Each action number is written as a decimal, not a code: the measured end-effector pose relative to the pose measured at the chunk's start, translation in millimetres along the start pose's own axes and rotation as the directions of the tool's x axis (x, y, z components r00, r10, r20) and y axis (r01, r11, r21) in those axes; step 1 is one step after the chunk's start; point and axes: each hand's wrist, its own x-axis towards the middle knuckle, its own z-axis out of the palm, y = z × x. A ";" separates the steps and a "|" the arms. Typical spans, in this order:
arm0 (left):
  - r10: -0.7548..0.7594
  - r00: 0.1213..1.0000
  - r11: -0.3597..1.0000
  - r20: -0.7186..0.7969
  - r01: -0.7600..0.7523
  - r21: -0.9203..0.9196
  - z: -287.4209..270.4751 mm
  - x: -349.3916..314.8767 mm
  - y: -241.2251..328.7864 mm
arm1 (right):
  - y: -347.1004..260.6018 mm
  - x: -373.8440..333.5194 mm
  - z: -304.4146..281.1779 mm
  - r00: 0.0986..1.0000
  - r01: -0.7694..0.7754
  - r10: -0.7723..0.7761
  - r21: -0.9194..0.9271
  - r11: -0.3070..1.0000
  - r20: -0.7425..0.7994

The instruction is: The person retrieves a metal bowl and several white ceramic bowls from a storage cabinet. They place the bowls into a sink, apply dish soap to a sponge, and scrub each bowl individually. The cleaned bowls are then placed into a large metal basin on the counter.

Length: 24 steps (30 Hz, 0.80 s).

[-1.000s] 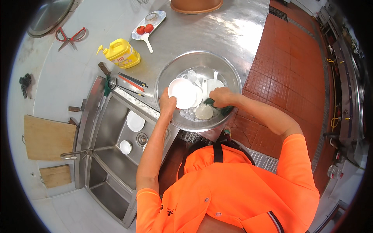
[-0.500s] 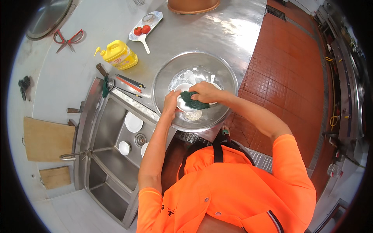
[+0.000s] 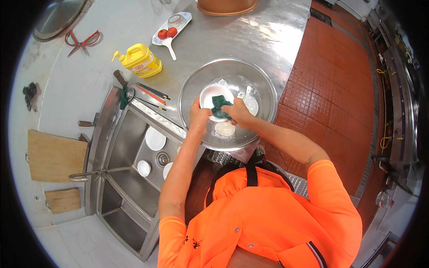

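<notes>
A white bowl (image 3: 208, 96) is held over a large steel basin (image 3: 190, 89). My left hand (image 3: 199, 115) grips the bowl by its left rim, fingers closed. In my right hand (image 3: 240, 111) is a dark green scouring pad (image 3: 220, 105), pressed against the inside of the bowl. Beneath and beside the bowl, the basin holds a white spoon (image 3: 247, 93), a white dish (image 3: 251, 106) and a small pale dish (image 3: 225, 129). Suds and wet spots show on the basin's bottom.
Left of the basin stand a yellow pump jug (image 3: 142, 62), chopsticks (image 3: 153, 94) and a knife (image 3: 119, 77). A tray (image 3: 181, 20) with two tomatoes (image 3: 167, 33) lies farther back. White dishes (image 3: 155, 139) sit in the steel sink (image 3: 127, 152), under a faucet (image 3: 85, 177).
The bowl has tipped so more of its inside shows. My right hand has drawn the scouring pad down and in, and the spoon and dish at right are more exposed.
</notes>
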 end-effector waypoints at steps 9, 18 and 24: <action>0.236 0.972 0.967 0.015 -0.237 0.091 17.8 -17.0 -7.8 | 5.1 39.8 -23.3 0.753 0.653 -0.640 -0.288 0.700 0.152; -0.145 0.942 0.957 0.302 0.055 0.285 7.5 -19.8 13.4 | -67.2 29.2 -13.8 0.303 0.824 -0.384 -0.442 -0.354 0.872; -0.106 0.980 0.994 0.169 0.101 0.043 1.6 -5.5 19.7 | -38.5 29.7 -26.2 0.687 0.627 -0.603 -0.750 0.211 0.405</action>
